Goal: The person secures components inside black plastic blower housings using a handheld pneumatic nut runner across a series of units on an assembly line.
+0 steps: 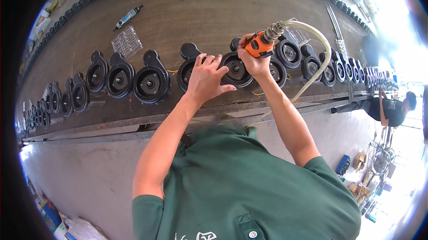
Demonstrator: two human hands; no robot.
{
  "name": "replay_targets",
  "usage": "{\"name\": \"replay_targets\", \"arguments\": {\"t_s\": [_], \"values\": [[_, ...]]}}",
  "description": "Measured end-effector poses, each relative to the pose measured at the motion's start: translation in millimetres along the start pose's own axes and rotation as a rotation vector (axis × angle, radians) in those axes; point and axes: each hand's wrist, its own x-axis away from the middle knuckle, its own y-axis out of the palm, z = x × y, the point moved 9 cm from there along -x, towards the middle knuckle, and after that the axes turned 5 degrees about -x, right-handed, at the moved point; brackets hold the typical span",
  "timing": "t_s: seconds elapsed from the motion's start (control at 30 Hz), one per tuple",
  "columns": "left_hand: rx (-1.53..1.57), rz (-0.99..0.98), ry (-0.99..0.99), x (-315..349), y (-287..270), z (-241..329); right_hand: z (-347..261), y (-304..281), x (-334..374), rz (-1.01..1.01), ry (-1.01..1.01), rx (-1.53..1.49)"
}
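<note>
My right hand (253,61) is wrapped round an orange air tool (257,46), over one of the round black housings. A metal coupling (273,31) joins the tool to a pale hose (324,46); the tool's working end is hidden. My left hand (206,76) lies with spread fingers across the gap between two housings, its thumb stretched toward the right one. That housing (236,68) is a black round casing with a shaft in its middle. The left one (183,77) is partly covered by my hand.
Several similar housings (150,82) line the table's near edge on both sides. Farther back lie a blue-grey hand tool (128,17) and a clear plastic tray (126,41). Another tray (298,32) sits behind the hose. A person (392,110) is at the far right, by the table.
</note>
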Motion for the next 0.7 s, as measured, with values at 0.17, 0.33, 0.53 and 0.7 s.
{"name": "replay_targets", "arguments": {"t_s": [0.17, 0.33, 0.53, 0.7], "values": [[-0.014, 0.011, 0.007, -4, -2, 2, 2, -13, -7, 0.062, -0.053, -0.085], [-0.026, 0.048, 0.004, -3, -5, 1, -7, -15, -9, 0.094, -0.055, -0.117], [-0.018, 0.032, -0.019, -1, -7, -2, -25, -5, 26, 0.062, 0.075, -0.318], [0.003, 0.029, -0.016, -2, -8, -1, -8, -14, 50, 0.082, 0.116, -0.296]]}}
